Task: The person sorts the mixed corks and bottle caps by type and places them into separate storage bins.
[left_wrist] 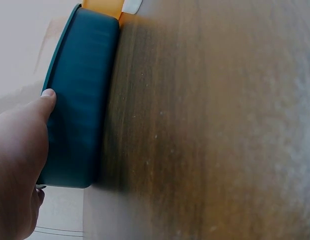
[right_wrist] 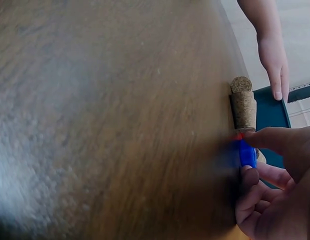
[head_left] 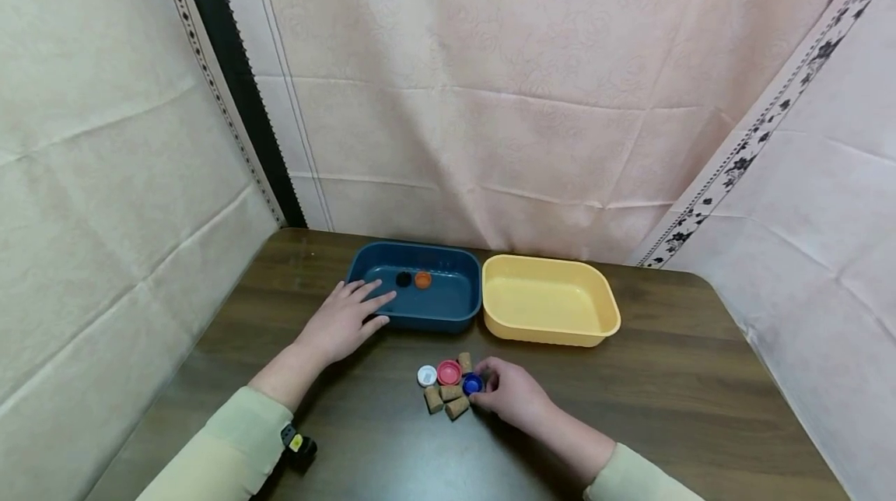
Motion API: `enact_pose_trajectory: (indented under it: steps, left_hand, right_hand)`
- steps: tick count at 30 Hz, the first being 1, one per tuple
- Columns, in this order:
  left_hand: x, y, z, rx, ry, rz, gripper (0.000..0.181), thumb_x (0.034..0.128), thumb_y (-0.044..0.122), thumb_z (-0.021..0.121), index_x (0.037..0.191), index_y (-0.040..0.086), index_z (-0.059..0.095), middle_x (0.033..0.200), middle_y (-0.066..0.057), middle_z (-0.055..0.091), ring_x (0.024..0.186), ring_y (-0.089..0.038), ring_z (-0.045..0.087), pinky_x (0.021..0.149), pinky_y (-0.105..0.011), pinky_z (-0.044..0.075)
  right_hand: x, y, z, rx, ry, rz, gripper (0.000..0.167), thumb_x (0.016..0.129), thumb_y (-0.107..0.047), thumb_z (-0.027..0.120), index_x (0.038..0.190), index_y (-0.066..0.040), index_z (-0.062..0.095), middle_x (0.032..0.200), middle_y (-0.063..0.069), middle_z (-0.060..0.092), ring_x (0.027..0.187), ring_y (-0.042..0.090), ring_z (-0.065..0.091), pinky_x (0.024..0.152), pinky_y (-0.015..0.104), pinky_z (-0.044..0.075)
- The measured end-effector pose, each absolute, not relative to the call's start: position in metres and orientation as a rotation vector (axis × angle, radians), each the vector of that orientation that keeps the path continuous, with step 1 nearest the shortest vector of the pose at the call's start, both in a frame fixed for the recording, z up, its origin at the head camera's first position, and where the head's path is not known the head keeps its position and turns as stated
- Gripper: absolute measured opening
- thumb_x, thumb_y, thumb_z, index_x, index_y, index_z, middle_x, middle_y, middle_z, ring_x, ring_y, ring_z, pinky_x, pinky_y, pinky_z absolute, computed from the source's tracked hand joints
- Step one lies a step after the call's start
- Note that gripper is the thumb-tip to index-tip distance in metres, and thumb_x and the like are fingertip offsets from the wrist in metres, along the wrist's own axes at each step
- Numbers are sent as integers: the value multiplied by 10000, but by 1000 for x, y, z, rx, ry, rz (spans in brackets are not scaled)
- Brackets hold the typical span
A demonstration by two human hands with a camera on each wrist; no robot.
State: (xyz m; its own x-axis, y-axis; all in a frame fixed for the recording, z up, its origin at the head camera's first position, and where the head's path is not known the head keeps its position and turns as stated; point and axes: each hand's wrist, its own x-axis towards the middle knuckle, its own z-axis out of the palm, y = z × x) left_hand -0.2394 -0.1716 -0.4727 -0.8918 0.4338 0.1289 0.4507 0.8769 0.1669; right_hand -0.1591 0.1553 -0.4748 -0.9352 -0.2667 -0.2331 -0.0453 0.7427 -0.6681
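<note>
Blue cap (head_left: pixel 473 383) held in a pinch

The right hand (head_left: pixel 514 392) pinches the blue cap between its thumb and a finger. The cap is at the right side of a small group on the brown table (head_left: pixel 665 376). A red cap (head_left: pixel 449 373) and a white cap (head_left: pixel 427 376) are there too, with four corks (head_left: pixel 451 392) close around them. It is hard to tell if the blue cap is up off the wood.

The left hand (head_left: pixel 343 322) has its fingers loose and spread over the near left edge of the blue tub (head_left: pixel 434 325). Its thumb rests on the rim. In that tub lie a black cap (head_left: pixel 404 279) and an orange cap (head_left: pixel 423 280). A yellow tub (head_left: pixel 546 336) sits just to the right.

The blue cap looks like plastic, so it should be very light and stiff, and not easy to break. Its smooth side might slip a bit. The best hold is likely on two sides across from each other, just as the thumb and finger have it. A hard squeeze should not be needed. The corks look light too, but rougher and a little softer.
</note>
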Motion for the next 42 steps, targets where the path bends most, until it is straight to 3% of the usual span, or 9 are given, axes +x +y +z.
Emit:
enact_pose_trajectory:
  steps: [17, 42]
  left_hand:
    - [-236, -175, -474, -674, -2975, -313, 554, 1009, 550, 466, 1512, 324, 425, 1579, -75, 360, 1443, -375, 300, 1173, -603, 160]
    - [-240, -172, -477, -690, -2973, -297, 565, 1009, 568, 442, 1522, 335, 402, 1588, -69, 344, 1451, -368, 286, 1180, -594, 147]
  right_hand:
    - [-156, 159, -475, -250, 2556, -1138, 282, 851, -210, 790, 1085, -131, 653, 735, 16, 586, 619, 170, 546, 543, 319, 474]
    - [-168, 177, -438, -120, 2268, -1403, 403, 885, -294, 759, 1211, -94, 632, 889, 121, 634, 640, 200, 557, 565, 284, 475]
